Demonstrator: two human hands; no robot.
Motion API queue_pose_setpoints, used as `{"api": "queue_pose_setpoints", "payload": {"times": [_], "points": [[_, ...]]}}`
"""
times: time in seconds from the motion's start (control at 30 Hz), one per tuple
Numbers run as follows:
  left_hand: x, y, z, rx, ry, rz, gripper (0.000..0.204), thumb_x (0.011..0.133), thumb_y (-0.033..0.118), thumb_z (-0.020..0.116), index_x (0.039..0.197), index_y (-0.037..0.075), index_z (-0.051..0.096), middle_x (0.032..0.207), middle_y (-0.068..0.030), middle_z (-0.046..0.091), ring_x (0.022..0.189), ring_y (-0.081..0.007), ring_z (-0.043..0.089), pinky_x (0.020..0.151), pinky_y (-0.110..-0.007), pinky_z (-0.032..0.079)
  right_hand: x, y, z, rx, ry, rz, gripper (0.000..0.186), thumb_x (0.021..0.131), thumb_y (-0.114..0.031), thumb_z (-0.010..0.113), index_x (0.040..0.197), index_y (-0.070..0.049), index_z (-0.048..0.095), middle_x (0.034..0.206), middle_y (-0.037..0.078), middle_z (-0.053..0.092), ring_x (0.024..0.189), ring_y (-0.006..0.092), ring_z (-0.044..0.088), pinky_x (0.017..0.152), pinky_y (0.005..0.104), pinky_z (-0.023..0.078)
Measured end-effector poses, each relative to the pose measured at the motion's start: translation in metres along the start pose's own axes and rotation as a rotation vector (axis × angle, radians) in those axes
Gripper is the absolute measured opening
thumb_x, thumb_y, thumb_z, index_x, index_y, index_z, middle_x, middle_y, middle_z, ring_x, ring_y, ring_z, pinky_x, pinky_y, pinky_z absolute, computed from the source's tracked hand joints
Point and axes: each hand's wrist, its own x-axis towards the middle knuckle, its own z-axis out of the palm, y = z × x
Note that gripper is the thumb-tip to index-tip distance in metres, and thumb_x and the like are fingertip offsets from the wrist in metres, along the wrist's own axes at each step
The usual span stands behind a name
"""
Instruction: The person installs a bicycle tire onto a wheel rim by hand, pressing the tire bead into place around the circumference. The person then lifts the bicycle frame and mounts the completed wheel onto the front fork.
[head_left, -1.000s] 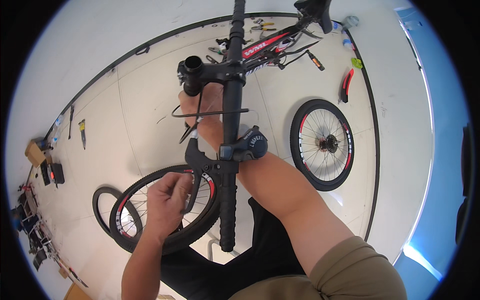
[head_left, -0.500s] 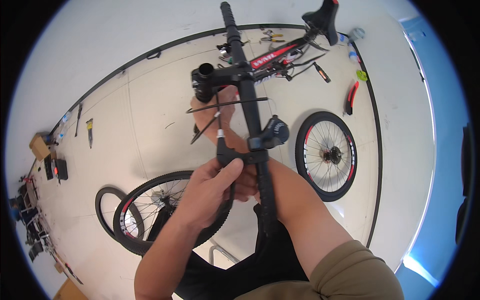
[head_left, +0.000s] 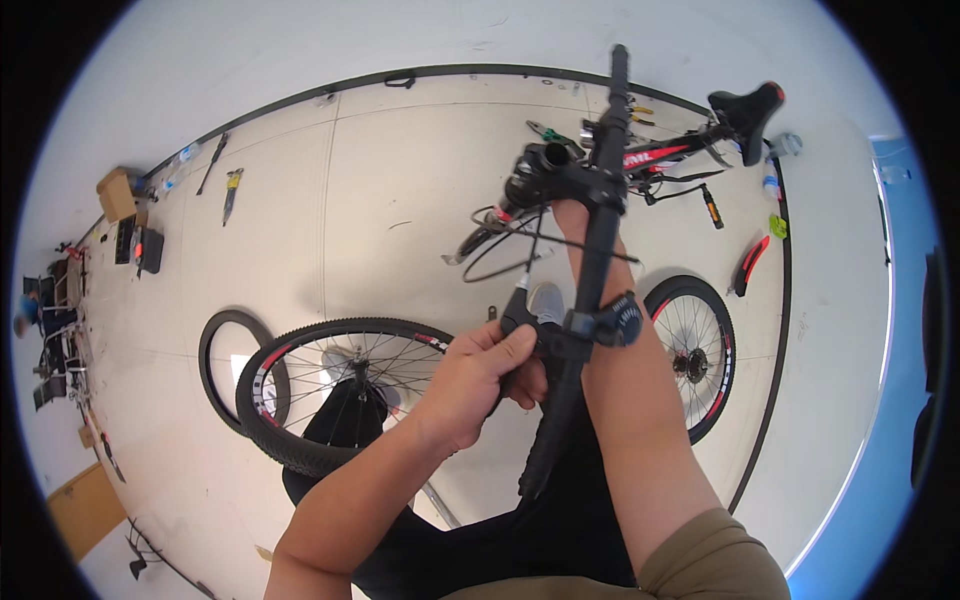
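Note:
My left hand [head_left: 488, 375] is closed round a black brake lever [head_left: 517, 308], its thumb lying on the lever's body beside the clamp. This lever sits on a black handlebar [head_left: 598, 245], which points up and away from me over my lap. Close by on the bar is a round black gear shifter [head_left: 620, 320]. My right forearm reaches up beneath the handlebar; my right hand [head_left: 572, 218] is mostly hidden behind the stem [head_left: 560, 180], so its fingers do not show. Loose black cables [head_left: 500, 245] curve out in front of the stem. The black and red bike frame [head_left: 660, 157] extends rightward to a saddle [head_left: 750, 115].
A spoked wheel [head_left: 255, 415] leans by my left leg, with a bare tyre [head_left: 205, 365] beyond it. Another wheel [head_left: 725, 385] lies right of my arm. Further off are a red mudguard [head_left: 752, 262], hand tools [head_left: 231, 195] and a cardboard box [head_left: 117, 195].
The handlebar and frame have shifted right and tilted, with both hands moving along. My left hand keeps hold of the brake lever; my right hand has become more hidden behind the stem.

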Motion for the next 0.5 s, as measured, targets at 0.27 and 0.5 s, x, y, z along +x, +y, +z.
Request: {"api": "queue_pose_setpoints", "payload": {"times": [0.27, 0.5], "points": [[0.0, -0.031, -0.012, 0.092, -0.015, 0.01, 0.032, 0.107, 0.036, 0.056, 0.107, 0.005, 0.065, 0.089, -0.0085, 0.071, 0.081, -0.0185, 0.067, 0.078, -0.034, 0.053, 0.045, -0.018, -0.081, -0.27, -0.199, 0.06, 0.034, 0.099, -0.039, 0.057, 0.11, -0.007, 0.06, 0.088, 0.011, 0.067, 0.082, 0.025, 0.066, 0.078, 0.0374, 0.056], [0.021, -0.001, -0.092, 0.144, 0.431, 0.214, 0.044, 0.095, 0.033, 0.063, 0.124, 0.0, 0.062, 0.111, -0.0141, 0.069, 0.097, -0.0243, 0.066, 0.086, -0.042, 0.052, -0.026, 0.005, -0.011, -0.37, -0.362, 0.079, 0.039, 0.096, -0.049, 0.069, 0.107, -0.012, 0.061, 0.103, 0.012, 0.068, 0.094, 0.0248, 0.068, 0.087, 0.0435, 0.057]]}}
